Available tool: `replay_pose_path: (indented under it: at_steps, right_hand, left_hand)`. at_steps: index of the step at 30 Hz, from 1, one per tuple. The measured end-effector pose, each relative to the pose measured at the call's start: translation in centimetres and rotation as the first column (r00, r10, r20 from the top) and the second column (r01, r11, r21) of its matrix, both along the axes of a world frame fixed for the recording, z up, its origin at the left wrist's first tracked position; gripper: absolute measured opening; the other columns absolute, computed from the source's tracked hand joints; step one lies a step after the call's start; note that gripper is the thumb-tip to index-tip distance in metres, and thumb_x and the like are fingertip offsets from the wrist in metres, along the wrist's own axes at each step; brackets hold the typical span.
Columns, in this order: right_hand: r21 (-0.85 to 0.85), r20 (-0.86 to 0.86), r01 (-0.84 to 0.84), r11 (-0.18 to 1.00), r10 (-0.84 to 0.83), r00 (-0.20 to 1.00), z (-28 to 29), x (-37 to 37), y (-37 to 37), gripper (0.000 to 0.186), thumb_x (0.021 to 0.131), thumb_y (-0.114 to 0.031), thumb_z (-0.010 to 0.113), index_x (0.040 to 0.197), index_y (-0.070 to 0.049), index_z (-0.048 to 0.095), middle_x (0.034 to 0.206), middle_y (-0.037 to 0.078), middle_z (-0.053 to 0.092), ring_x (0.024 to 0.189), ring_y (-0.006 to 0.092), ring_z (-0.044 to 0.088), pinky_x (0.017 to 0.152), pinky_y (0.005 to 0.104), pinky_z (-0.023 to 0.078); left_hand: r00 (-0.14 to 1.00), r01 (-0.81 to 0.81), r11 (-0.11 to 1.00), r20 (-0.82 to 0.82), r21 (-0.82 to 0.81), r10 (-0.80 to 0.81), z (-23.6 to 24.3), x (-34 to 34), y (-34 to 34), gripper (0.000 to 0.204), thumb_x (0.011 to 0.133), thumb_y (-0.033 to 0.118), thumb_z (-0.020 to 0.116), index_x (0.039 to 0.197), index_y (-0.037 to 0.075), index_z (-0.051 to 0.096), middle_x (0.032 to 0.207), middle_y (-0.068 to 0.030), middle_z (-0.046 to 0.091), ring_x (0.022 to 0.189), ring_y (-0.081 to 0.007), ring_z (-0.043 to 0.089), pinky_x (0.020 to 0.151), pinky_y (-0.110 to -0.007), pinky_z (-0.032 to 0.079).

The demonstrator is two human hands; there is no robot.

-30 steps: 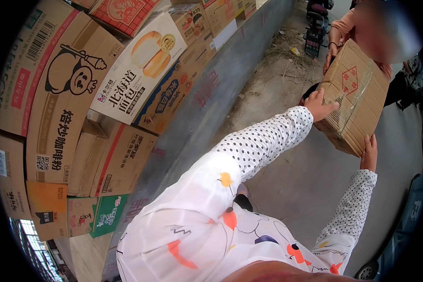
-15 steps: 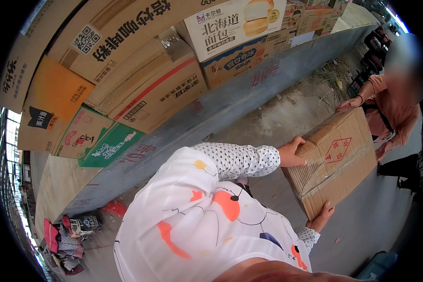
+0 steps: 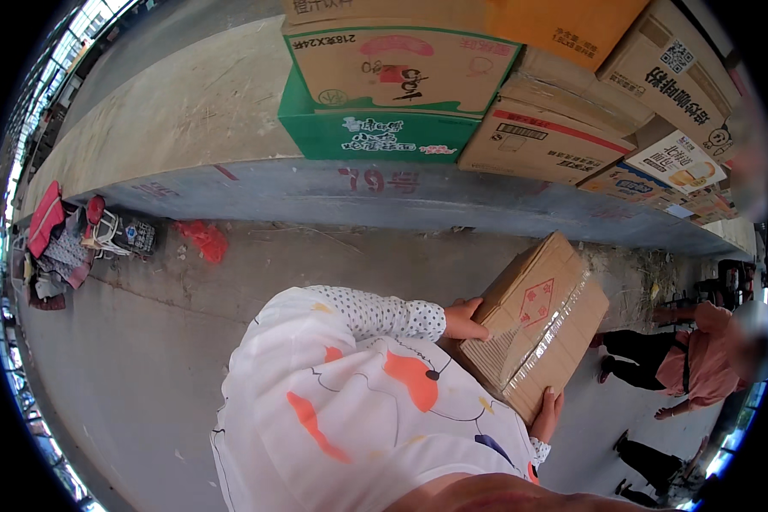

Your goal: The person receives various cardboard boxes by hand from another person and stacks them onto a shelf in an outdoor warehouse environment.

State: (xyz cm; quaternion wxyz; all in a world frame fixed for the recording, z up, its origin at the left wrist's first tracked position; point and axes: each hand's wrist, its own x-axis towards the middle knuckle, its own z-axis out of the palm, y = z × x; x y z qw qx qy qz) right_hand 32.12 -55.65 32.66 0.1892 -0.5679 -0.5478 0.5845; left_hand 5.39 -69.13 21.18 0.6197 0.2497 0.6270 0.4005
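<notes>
Cardboard box [image 3: 538,320], taped and tilted, is held at both ends: left hand [image 3: 465,320] gripping the near-left edge, right hand [image 3: 546,414] curled underneath. Best kept close and level, clear of the stacked cartons [image 3: 384,94] far behind.

The white patterned shirt front [image 3: 358,410] is covering both forearms and the near lower corner of the brown taped cardboard box [image 3: 538,320]. The box is hiding the palm of the right hand [image 3: 546,414]. The stacked printed cartons [image 3: 520,77] are running off the top edge.
</notes>
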Motion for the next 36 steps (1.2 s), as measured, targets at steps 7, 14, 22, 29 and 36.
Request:
replay_pose_path:
  at_steps: [7,14,22,29,36]
  right_hand:
    - [-0.124,-0.013,-0.337,0.933,0.338,0.941,-2.1,-6.3,-2.6,0.05,0.093,-0.017,0.058,0.137,-0.001,0.04,0.129,0.01,0.053,0.115,0.0179,0.05,0.099,0.0301,0.039]
    - [-0.151,-0.141,-0.67,0.727,0.655,0.742,-6.4,-12.1,-10.5,0.058,0.091,-0.012,0.058,0.142,0.002,0.034,0.135,0.012,0.048,0.122,0.0189,0.047,0.104,0.0307,0.036]
    - [-0.07,-0.388,-0.911,0.405,0.831,0.399,-4.8,-18.0,-22.9,0.067,0.087,-0.01,0.054,0.147,0.0,0.026,0.147,0.015,0.035,0.135,0.0219,0.034,0.111,0.0322,0.026]
    - [0.185,-0.402,-0.961,0.207,0.908,0.118,0.3,-27.0,-28.5,0.07,0.085,-0.007,0.056,0.149,-0.006,0.026,0.149,0.012,0.034,0.136,0.0201,0.032,0.11,0.0319,0.025]
    - [0.314,-0.385,-0.937,0.153,0.923,0.021,4.5,-41.3,-33.3,0.068,0.085,-0.008,0.056,0.148,-0.007,0.03,0.144,0.01,0.039,0.133,0.0189,0.035,0.109,0.0312,0.026]
  left_hand:
    - [0.936,-0.348,0.935,0.032,-0.073,0.351,-1.2,1.0,-13.5,0.11,0.064,0.051,0.072,0.147,0.003,0.019,0.141,-0.0272,0.03,0.13,-0.0371,0.036,0.106,-0.04,0.036]
    - [0.641,-0.751,0.656,0.153,-0.077,0.752,0.8,6.1,-28.3,0.096,0.074,0.03,0.074,0.145,-0.003,0.019,0.138,-0.0205,0.038,0.124,-0.0286,0.046,0.102,-0.037,0.04]
    - [0.296,-0.946,0.296,0.021,-0.133,0.955,7.3,10.2,-41.6,0.09,0.08,0.023,0.07,0.149,0.006,0.014,0.141,-0.0174,0.036,0.125,-0.0262,0.043,0.103,-0.041,0.038]
    - [0.061,-0.993,0.049,0.099,0.112,0.993,7.1,8.2,-46.3,0.082,0.085,0.016,0.062,0.149,0.007,0.014,0.145,-0.0153,0.032,0.127,-0.0258,0.04,0.106,-0.04,0.033]
    - [0.016,-0.95,-0.027,0.133,0.311,0.991,8.8,-3.2,-49.6,0.08,0.087,0.019,0.063,0.148,0.006,0.013,0.142,-0.0141,0.033,0.132,-0.0264,0.035,0.106,-0.04,0.033]
